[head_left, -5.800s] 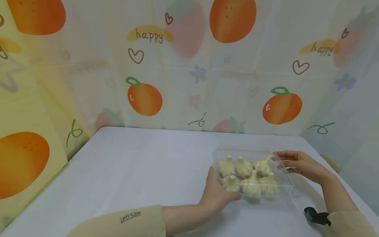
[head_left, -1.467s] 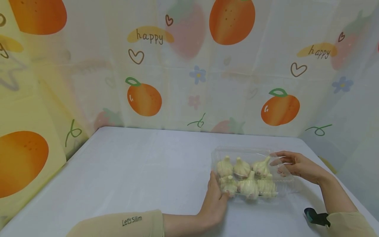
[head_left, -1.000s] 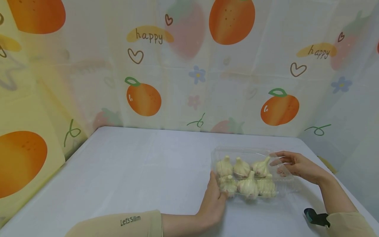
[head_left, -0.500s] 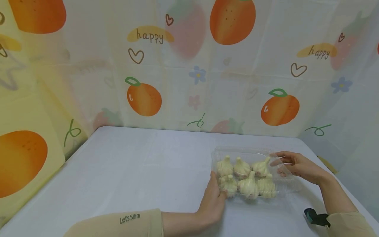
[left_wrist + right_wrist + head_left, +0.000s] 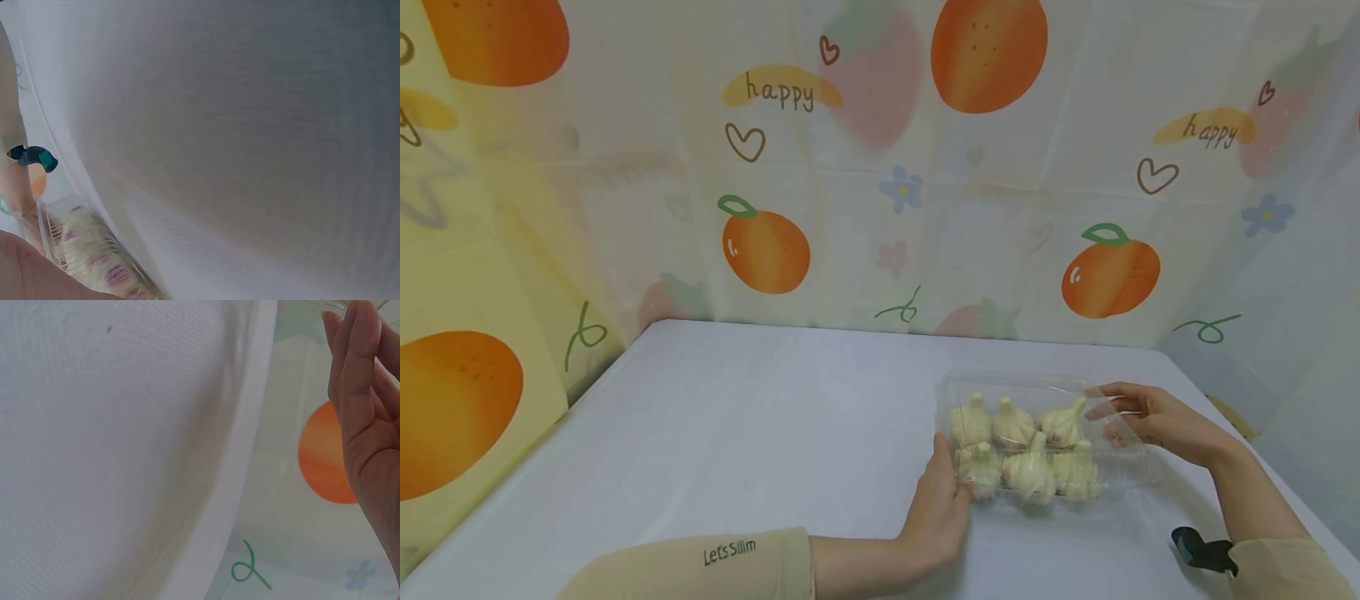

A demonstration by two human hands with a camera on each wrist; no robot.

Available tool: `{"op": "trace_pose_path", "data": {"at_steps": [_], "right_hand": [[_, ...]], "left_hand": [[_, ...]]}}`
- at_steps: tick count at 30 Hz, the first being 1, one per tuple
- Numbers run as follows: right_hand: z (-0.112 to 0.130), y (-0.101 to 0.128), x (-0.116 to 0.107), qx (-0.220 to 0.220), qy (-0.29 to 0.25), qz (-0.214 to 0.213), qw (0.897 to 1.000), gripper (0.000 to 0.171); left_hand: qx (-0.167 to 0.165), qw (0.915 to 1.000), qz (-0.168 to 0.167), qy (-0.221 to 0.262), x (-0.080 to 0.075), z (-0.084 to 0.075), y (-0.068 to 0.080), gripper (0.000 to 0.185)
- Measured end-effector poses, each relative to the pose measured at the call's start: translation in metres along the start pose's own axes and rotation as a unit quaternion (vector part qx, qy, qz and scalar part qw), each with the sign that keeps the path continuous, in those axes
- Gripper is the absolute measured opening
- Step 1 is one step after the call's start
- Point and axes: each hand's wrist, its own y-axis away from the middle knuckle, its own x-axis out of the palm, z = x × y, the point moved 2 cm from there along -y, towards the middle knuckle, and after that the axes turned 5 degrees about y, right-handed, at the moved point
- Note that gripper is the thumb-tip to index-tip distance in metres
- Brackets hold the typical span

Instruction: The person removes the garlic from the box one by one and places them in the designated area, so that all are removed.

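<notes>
In the head view a clear plastic box (image 5: 1000,385) at the right of the table holds several pale garlic bulbs (image 5: 1028,473) in two rows. My left hand (image 5: 936,508) grips its near left corner, the thumb along the front and the fingers up the left side. From the right, my right hand (image 5: 1165,425) holds the far right side, its fingers showing partly through the plastic. The left wrist view has the box's near wall with purple-streaked garlic (image 5: 94,253) behind it. In the right wrist view, the right fingers (image 5: 356,362) reach up to the plastic edge.
A white-covered table (image 5: 760,417) lies beneath, with a fruit-print cloth (image 5: 850,192) hanging behind it and along the sides. A small black device (image 5: 1202,550) sits at my right cuff.
Since the earliest frame, my left thumb has drawn back from the box's front edge to its corner, and the box and right hand have shifted slightly left. Over the last second almost nothing moves.
</notes>
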Motion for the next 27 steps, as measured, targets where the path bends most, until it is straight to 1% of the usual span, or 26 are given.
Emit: {"op": "trace_pose_path", "data": {"at_steps": [4,11,18,27], "right_hand": [[0.0003,-0.0006,-0.0004,0.002,0.000,-0.001,1.000,0.052],[0.0029,-0.0011,0.0004,0.003,0.002,0.000,1.000,0.054],[0.0052,-0.0014,0.0009,-0.005,-0.003,0.003,1.000,0.054],[0.0066,0.0004,0.0012,0.000,0.006,-0.001,1.000,0.055]], "left_hand": [[-0.002,1.0000,0.000,-0.004,-0.0010,-0.0005,0.0003,0.064],[0.004,0.9999,-0.004,-0.014,-0.0024,-0.0020,0.0010,0.064],[-0.004,0.9998,0.011,-0.014,-0.0031,-0.0015,0.0023,0.062],[0.000,0.9999,0.008,-0.014,-0.0061,-0.0020,0.0040,0.058]]}}
